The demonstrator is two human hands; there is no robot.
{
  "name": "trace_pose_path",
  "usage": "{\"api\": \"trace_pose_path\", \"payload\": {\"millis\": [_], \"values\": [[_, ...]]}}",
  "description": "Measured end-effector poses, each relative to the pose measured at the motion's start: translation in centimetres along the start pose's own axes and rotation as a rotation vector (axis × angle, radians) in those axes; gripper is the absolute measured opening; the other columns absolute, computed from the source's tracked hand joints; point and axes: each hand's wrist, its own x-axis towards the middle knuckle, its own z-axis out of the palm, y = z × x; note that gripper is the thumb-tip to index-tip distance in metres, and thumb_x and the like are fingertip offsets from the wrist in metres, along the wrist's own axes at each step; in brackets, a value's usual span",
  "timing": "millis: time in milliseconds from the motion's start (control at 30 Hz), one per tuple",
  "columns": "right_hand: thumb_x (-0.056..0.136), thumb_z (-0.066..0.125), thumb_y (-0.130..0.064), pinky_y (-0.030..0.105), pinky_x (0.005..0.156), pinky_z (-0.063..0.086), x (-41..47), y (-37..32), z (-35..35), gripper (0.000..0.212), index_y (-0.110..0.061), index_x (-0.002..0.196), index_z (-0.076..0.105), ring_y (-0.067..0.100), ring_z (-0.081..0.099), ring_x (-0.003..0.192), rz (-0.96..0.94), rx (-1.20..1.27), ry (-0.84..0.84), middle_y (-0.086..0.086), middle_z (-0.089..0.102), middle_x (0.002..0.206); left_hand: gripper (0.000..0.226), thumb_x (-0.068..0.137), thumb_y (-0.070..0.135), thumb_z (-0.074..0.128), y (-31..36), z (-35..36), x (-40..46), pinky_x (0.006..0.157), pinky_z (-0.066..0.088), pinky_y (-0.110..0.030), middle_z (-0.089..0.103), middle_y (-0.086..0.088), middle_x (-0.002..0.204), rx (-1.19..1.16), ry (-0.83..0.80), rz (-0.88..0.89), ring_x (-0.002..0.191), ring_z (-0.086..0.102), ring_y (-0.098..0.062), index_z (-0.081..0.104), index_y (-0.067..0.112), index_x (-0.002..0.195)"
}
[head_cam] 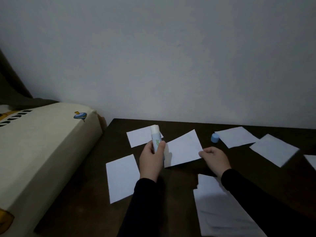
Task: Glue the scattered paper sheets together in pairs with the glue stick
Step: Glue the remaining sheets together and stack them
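Seven sheets show on the dark table (171, 202), plus a sliver of another cut off by the frame's right edge. One glue stick (156, 138), one blue cap (215, 137), two hands.

The left hand (151, 159) grips the glue stick upright, fingers curled round its lower half. The stick is uncapped: a white glue tip on top, a pale blue barrel with green print below (print too small to read). Its cap stands alone on the table at about 2 o'clock from the hands, just beside a sheet (236, 136).

The right hand (214, 159) pinches the right edge of the middle sheet (183, 148), a plain white rectangle raised and tilted, lying between the two hands.

Other sheets: one at 12 o'clock behind the stick (139, 138), one at 8 o'clock (122, 178) left of the left sleeve, one at 3 o'clock (273, 149). At 5 o'clock, partly under the right sleeve, lie what look like two overlapping sheets (222, 216), though the dim light makes the count unsure.

At 9 o'clock sits a cream box (42, 151) with a spinning-top sticker.
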Motion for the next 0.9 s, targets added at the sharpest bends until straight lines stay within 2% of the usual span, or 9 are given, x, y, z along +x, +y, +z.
{"api": "trace_pose_path", "payload": {"millis": [67, 167, 333, 500, 567, 633, 733, 900], "values": [[0.089, 0.063, -0.02, 0.034, 0.087, 0.046, 0.2, 0.7, -1.3, 0.012, -0.02, 0.1, 0.06, 0.01, 0.054, 0.087, 0.01, -0.042, 0.011, -0.003, 0.058, 0.092, 0.051, 0.092, 0.046, 0.056, -0.1, 1.0, -0.2, 0.093, 0.051, -0.038, 0.056, 0.005, 0.117, 0.047, -0.027, 0.004, 0.108, 0.054, -0.013, 0.048, 0.023, 0.136], [0.088, 0.064, -0.028, 0.044, 0.101, 0.04, 0.6, 1.6, -3.2, 0.006, -0.027, 0.089, 0.058, 0.013, 0.056, 0.093, -0.003, -0.245, 0.011, -0.006, 0.06, 0.089, 0.047, 0.093, 0.044, 0.055, -0.2, 2.3, -0.5, 0.087, 0.051, -0.03, 0.055, 0.008, 0.112, 0.091, -0.064, 0.008, 0.099, 0.055, -0.01, 0.048, 0.024, 0.135], [0.092, 0.057, -0.039, 0.038, 0.101, 0.032, 1.0, 2.6, -5.7, 0.017, -0.024, 0.084, 0.058, 0.007, 0.05, 0.078, -0.128, -0.628, -0.012, -0.005, 0.06, 0.081, 0.047, 0.092, 0.046, 0.056, -1.0, 4.0, -0.4, 0.092, 0.052, -0.034, 0.055, 0.008, 0.117, 0.189, -0.106, -0.004, 0.104, 0.054, -0.011, 0.049, 0.025, 0.133], [0.095, 0.049, -0.047, 0.033, 0.1, 0.031, 2.0, 3.4, -6.5, 0.031, -0.024, 0.075, 0.055, 0.008, 0.049, 0.076, -0.326, -0.802, -0.149, -0.005, 0.056, 0.077, 0.036, 0.087, 0.046, 0.063, -1.7, 5.2, -0.1, 0.083, 0.053, -0.029, 0.059, 0.004, 0.108, 0.146, -0.14, -0.034, 0.094, 0.059, -0.011, 0.049, 0.028, 0.115], [0.092, 0.051, -0.049, 0.035, 0.1, 0.034, 2.8, 3.9, -6.8, 0.025, -0.027, 0.081, 0.057, 0.007, 0.049, 0.083, -0.459, -0.835, -0.142, -0.008, 0.056, 0.084, 0.033, 0.086, 0.045, 0.066, -1.7, 5.6, -0.1, 0.078, 0.053, -0.028, 0.06, 0.002, 0.106, 0.094, -0.168, -0.043, 0.092, 0.06, -0.013, 0.052, 0.03, 0.112], [0.09, 0.054, -0.049, 0.035, 0.103, 0.033, 3.5, 4.6, -7.0, 0.018, -0.033, 0.098, 0.057, 0.006, 0.047, 0.102, -0.551, -0.817, -0.171, -0.015, 0.053, 0.104, 0.031, 0.085, 0.042, 0.068, -1.5, 5.9, -0.2, 0.068, 0.049, -0.023, 0.06, 0.001, 0.108, 0.033, -0.195, -0.055, 0.091, 0.058, -0.015, 0.056, 0.031, 0.111], [0.088, 0.057, -0.051, 0.033, 0.108, 0.024, 4.0, 5.4, -7.2, 0.036, -0.039, 0.121, 0.051, 0.007, 0.033, 0.127, -0.578, -0.819, -0.261, -0.016, 0.041, 0.131, 0.031, 0.084, 0.042, 0.068, -1.1, 6.2, -0.3, 0.064, 0.044, -0.022, 0.06, 0.0, 0.104, 0.001, -0.203, -0.108, 0.089, 0.057, -0.017, 0.058, 0.03, 0.112], [0.083, 0.059, -0.055, 0.03, 0.106, 0.019, 4.3, 6.5, -7.3, 0.049, -0.041, 0.129, 0.048, 0.006, 0.025, 0.13, -0.636, -0.819, -0.242, -0.015, 0.036, 0.138, 0.042, 0.081, 0.048, 0.069, -1.1, 6.6, 0.1, 0.073, 0.046, -0.028, 0.062, -0.004, 0.103, -0.019, -0.215, -0.188, 0.092, 0.059, -0.02, 0.058, 0.026, 0.115]]}}
